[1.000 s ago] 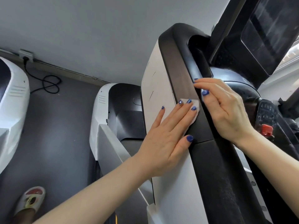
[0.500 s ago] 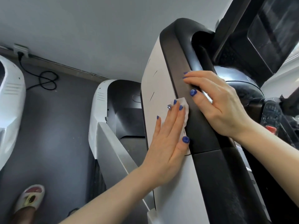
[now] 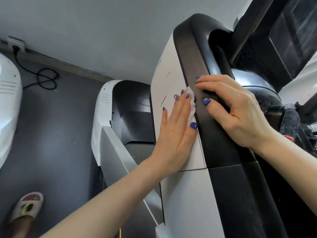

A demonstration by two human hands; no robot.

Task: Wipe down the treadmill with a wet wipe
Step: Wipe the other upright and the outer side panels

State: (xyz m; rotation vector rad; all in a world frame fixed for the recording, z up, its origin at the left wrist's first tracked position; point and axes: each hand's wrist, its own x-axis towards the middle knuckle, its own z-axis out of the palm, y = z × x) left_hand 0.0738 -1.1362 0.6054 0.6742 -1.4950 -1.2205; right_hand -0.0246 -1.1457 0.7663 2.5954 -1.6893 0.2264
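The treadmill's left handrail rises in front of me, with a white side panel (image 3: 173, 66) and a black padded top (image 3: 192, 54). My left hand (image 3: 176, 131) lies flat on the white panel, straight fingers pressing a white wet wipe (image 3: 192, 102) against it. Only a crumpled edge of the wipe shows beside my fingers, at the seam with the black padding. My right hand (image 3: 235, 110) rests over the black rail, fingers curled around it just right of the wipe.
The dark console screen (image 3: 291, 31) sits at the upper right, with a red safety clip (image 3: 289, 138) below it. The treadmill's motor hood (image 3: 109, 103) and belt lie lower left. Another white machine (image 3: 8, 103) stands far left; a black cable (image 3: 46, 79) lies on the floor by the wall.
My left hand has slid the wipe off the black padding onto the white side panel and a little downward. The right hand stays on the rail.
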